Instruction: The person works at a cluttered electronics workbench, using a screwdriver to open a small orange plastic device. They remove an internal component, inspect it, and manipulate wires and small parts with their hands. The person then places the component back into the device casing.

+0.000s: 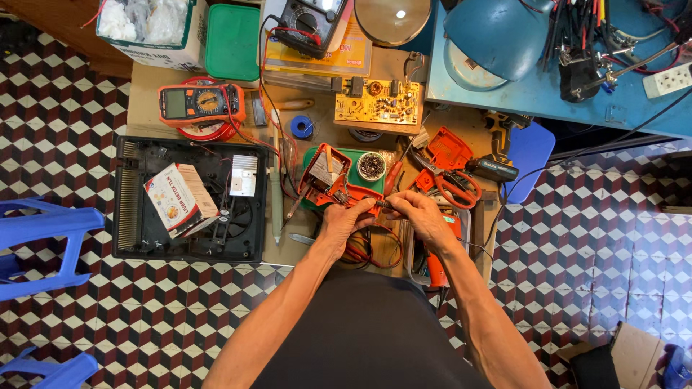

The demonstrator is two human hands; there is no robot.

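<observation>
My left hand (344, 220) grips the lower edge of an open orange tool housing (328, 176) with wires and parts showing inside. My right hand (417, 213) pinches a small dark part (382, 204) at the end of the housing's wires, right beside the left fingers. Both hands meet over the front middle of a low wooden bench (144, 94). Red and black wires (371, 248) loop under my wrists.
An opened black appliance case (189, 198) with a small carton (180, 198) lies left. An orange multimeter (198, 103), yellow circuit board (376, 102), orange scissors (455, 189), a screw cup (371, 166) and a cordless drill (497, 162) surround the work. Blue stools (43, 248) stand left.
</observation>
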